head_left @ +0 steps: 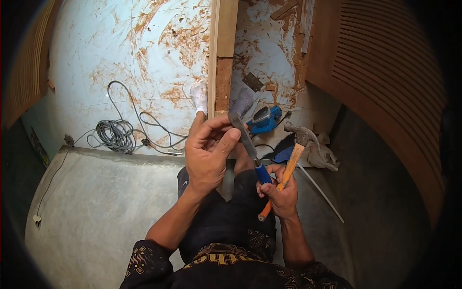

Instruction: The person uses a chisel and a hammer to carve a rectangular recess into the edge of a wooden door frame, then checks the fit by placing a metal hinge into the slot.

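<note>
My right hand (284, 197) is closed round two tools at once: the blue handle of a chisel (246, 139) and the wooden handle of a claw hammer (291, 166). The chisel slants up and to the left, its flat grey blade pointing away from me. At the blade's far end is my left hand (207, 156), with a finger passing behind the metal and the thumb against its left edge. The hammer's head is up at the right, and its orange handle end sticks out below my right hand.
A long wooden piece (223, 82) stands between my socked feet. Right of it are a blue power tool (264, 120), a metal hinge (252, 82) and a slatted wooden panel (380, 67). A coiled cable (115, 135) lies left on the shavings-strewn white floor (159, 58).
</note>
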A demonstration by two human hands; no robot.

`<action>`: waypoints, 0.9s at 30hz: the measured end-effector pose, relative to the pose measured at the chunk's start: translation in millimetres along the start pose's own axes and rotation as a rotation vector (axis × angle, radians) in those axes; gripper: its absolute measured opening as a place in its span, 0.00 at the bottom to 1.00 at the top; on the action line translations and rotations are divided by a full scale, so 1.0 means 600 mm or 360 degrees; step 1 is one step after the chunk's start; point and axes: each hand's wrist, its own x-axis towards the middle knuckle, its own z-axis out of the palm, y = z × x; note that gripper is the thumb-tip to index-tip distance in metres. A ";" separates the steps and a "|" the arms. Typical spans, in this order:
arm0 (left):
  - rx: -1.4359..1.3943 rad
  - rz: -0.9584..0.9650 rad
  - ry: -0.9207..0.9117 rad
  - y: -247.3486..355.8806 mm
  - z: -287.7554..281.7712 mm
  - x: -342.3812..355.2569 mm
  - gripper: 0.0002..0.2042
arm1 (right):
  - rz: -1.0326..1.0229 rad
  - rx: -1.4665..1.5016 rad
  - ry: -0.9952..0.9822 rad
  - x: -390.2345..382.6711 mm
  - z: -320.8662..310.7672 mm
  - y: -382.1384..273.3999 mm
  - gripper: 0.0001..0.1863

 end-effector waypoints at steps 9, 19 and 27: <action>-0.0023 0.0047 0.0124 0.011 0.002 0.006 0.13 | 0.0024 -0.0033 -0.0033 0.016 -0.019 -0.010 0.25; 0.0001 -0.0024 0.0037 0.042 0.009 -0.002 0.07 | -0.0016 -0.0087 -0.0006 0.031 -0.030 -0.013 0.27; -0.0069 -0.0278 0.0125 0.075 0.017 0.003 0.09 | -0.0006 -0.0104 -0.0005 0.034 -0.036 -0.017 0.27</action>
